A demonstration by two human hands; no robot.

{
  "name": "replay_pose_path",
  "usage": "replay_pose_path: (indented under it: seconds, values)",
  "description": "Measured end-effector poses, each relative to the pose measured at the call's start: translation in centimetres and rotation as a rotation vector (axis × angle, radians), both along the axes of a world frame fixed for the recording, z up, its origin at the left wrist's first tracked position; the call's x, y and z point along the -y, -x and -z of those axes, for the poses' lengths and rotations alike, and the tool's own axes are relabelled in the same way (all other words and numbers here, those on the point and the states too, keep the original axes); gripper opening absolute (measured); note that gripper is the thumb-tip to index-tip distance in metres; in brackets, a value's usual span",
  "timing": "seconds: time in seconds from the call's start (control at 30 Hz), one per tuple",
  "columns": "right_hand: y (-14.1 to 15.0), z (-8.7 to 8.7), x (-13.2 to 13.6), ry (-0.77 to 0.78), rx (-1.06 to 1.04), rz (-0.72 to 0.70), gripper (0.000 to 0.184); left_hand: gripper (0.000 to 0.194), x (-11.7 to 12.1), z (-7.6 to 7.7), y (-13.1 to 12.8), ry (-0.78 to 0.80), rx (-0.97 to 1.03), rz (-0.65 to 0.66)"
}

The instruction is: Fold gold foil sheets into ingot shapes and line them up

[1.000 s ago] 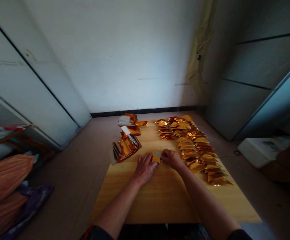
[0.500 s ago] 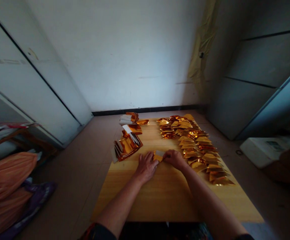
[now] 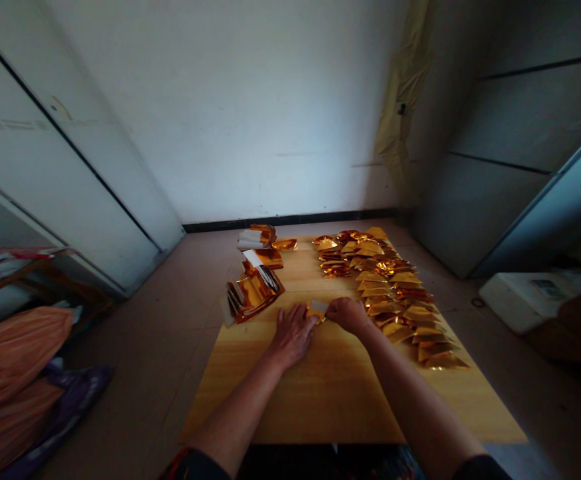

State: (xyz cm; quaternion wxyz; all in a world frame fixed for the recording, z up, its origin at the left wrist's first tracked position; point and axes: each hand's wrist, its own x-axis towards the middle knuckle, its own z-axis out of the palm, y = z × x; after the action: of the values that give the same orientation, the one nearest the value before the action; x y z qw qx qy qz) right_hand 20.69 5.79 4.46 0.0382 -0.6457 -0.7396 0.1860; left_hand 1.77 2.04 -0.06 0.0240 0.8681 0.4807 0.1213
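Note:
A small sheet of gold foil paper (image 3: 317,308) with a pale grey patch on its upper side lies on the wooden table between my hands. Its left part is held under the fingers and thumb of my left hand (image 3: 293,333), which rests on the tabletop. At the sheet's right edge, my right hand (image 3: 347,313) is closed in a pinch on the paper. Folded gold foil pieces (image 3: 400,287) stand in overlapping rows just right of my right hand. Beyond my left hand are stacks of unfolded gold foil sheets (image 3: 253,297), some showing white backs.
The wooden table (image 3: 330,400) ends near a white wall with a dark skirting. A grey cabinet (image 3: 495,180) and a white box (image 3: 513,300) stand to the right. Orange and purple cloth or bags (image 3: 20,367) lie at the left.
My right hand has shifted slightly and its fingers have curled further over the foil paper's right edge. My left hand stays nearly still. The view has moved a little.

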Motion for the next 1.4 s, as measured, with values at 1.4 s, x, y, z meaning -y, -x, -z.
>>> replay_pose_path:
  seconds: [1.4]
  values:
    - [0.0, 1.5, 0.4, -0.116, -0.115, 0.112, 0.014, 0.037, -0.1, -0.2, -0.4, 0.056, -0.008, -0.058]
